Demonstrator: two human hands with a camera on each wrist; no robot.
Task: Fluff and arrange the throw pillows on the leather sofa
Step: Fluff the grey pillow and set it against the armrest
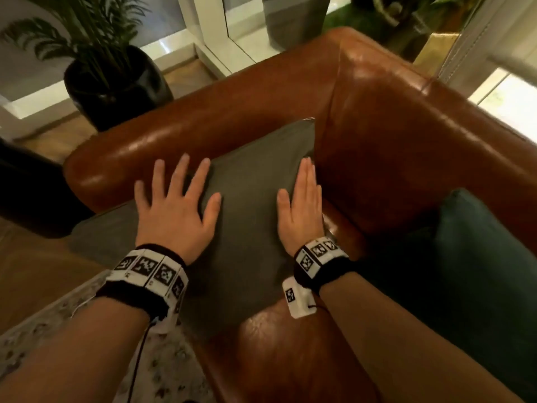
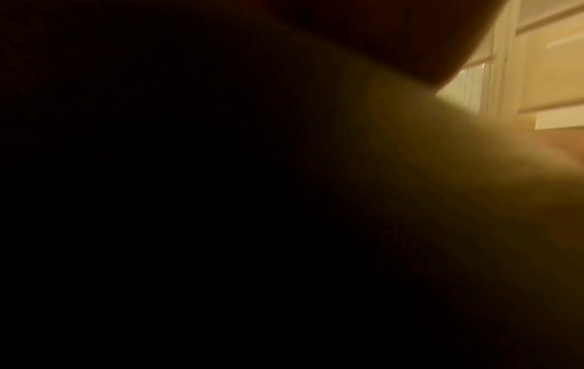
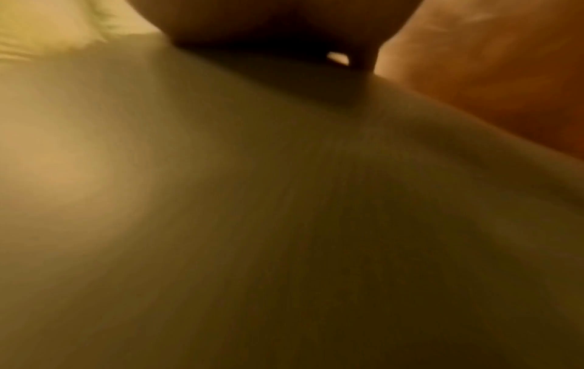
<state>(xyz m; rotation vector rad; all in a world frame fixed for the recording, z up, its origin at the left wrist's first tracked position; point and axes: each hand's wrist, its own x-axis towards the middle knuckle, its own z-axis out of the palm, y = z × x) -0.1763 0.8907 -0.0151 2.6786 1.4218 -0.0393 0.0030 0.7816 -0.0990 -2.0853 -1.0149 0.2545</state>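
Brown leather sofa (image 1: 392, 117) corner cradles the grey-green pillow (image 1: 247, 199); left hand (image 1: 174, 210) splayed, right hand (image 1: 302, 205) flat, both pressing, gripping nothing, seemingly to plump it.

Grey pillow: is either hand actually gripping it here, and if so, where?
Neither grips it. The left hand lies flat with spread fingers on the grey pillow face; the right hand presses flat, fingers together, near its right edge by the sofa back.

Showed glossy, smooth brown leather on the sofa (image 1: 386, 135), matt grey woven cloth on the pillow (image 1: 250, 205), softer teal fabric on another cushion (image 1: 476, 257).
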